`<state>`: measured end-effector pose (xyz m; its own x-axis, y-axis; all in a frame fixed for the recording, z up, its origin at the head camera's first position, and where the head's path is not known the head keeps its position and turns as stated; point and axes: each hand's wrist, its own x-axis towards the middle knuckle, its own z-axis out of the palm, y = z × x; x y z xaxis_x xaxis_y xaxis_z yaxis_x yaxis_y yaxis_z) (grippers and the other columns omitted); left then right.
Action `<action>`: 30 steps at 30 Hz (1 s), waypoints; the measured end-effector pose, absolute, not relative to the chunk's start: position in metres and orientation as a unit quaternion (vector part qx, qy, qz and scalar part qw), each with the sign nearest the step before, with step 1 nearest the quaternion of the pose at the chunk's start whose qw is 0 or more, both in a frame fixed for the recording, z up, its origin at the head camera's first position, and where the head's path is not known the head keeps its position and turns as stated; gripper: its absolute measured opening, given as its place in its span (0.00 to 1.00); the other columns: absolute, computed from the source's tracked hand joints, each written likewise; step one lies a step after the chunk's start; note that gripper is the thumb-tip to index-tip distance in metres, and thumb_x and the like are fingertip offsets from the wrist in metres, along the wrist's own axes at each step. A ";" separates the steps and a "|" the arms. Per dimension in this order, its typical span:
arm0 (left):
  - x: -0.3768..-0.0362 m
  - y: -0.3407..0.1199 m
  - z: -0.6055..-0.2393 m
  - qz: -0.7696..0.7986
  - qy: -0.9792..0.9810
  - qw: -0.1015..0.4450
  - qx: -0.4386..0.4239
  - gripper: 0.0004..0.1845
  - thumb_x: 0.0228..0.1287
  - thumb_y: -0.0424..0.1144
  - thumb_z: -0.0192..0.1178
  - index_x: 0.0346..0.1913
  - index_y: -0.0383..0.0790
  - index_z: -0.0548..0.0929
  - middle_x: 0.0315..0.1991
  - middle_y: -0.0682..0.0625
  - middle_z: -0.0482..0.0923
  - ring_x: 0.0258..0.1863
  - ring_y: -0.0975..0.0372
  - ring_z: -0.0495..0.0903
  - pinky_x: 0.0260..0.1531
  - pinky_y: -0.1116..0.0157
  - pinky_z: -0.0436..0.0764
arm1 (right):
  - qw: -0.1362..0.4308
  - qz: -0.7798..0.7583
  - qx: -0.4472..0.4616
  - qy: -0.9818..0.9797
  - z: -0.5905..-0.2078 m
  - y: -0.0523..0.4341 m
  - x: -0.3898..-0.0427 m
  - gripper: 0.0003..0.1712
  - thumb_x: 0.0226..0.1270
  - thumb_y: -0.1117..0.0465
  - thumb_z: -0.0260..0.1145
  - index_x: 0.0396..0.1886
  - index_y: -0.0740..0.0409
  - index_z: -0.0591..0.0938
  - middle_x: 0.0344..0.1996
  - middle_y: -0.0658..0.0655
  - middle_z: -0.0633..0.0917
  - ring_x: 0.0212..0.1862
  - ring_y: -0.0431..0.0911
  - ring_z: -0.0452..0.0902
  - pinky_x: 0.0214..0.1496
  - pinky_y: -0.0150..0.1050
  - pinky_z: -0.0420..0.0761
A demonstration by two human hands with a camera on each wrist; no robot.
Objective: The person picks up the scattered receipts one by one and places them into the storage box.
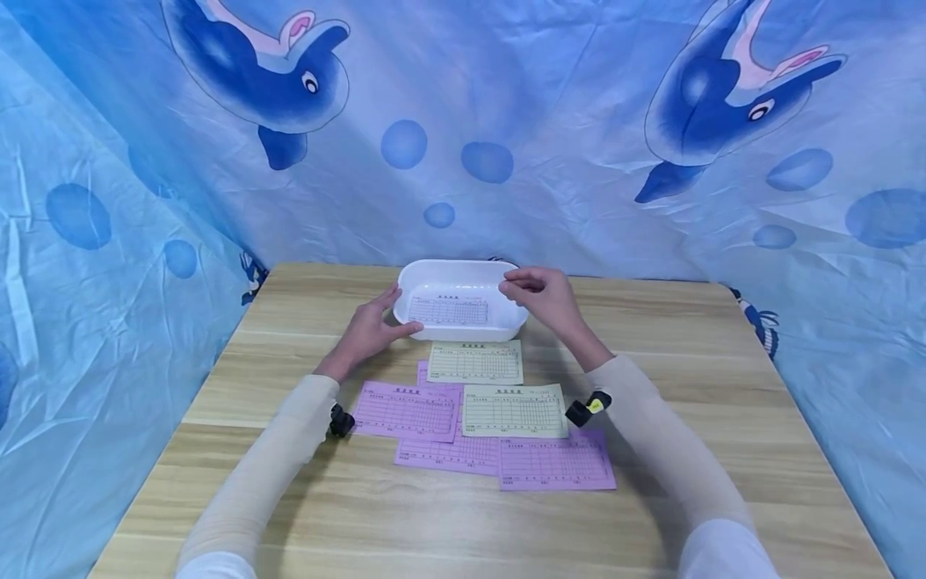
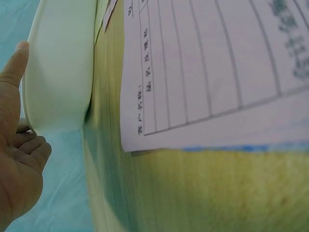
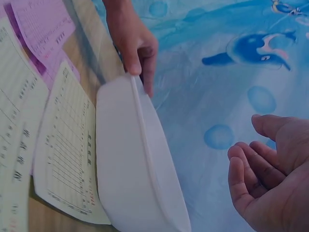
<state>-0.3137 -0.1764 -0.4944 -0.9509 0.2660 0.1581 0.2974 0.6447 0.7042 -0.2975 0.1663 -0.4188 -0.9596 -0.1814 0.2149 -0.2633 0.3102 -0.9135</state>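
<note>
A white oval tray [image 1: 463, 277] stands at the far middle of the wooden table [image 1: 723, 386], with a pale printed form [image 1: 448, 311] lying inside it. My left hand [image 1: 391, 315] holds the tray's left end; in the right wrist view this left hand [image 3: 139, 65] has its thumb and fingers on either side of the tray [image 3: 140, 164] rim. The left wrist view shows the thumb [image 2: 17, 58] against the tray [image 2: 60, 67] wall. My right hand [image 1: 512, 288] hovers over the tray's right end, and the right hand [image 3: 260, 164] is empty with loosely curled fingers.
Several forms lie spread in front of the tray: a yellow form [image 1: 475, 362], another yellow form [image 1: 515, 410], a purple form [image 1: 407, 410] and a purple form [image 1: 557, 460]. Blue dolphin-print cloth [image 1: 506, 121] hangs behind and beside the table.
</note>
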 end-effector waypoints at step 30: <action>-0.316 -0.174 -0.493 -0.386 -0.910 0.011 -0.152 0.59 0.54 0.65 0.73 0.77 0.29 0.61 0.81 0.39 0.53 0.79 0.46 0.54 0.77 0.48 0.59 | 0.017 0.521 0.104 -0.847 -0.472 0.236 -0.219 0.20 0.64 0.59 0.76 0.52 0.65 0.87 0.45 0.60 0.90 0.42 0.48 0.87 0.44 0.30 0.86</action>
<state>-0.3163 -0.1741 -0.4929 -0.9537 0.2672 0.1381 0.2850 0.6555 0.6993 -0.2193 0.2360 -0.4718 -0.9779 -0.1574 0.1377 -0.1938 0.4350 -0.8793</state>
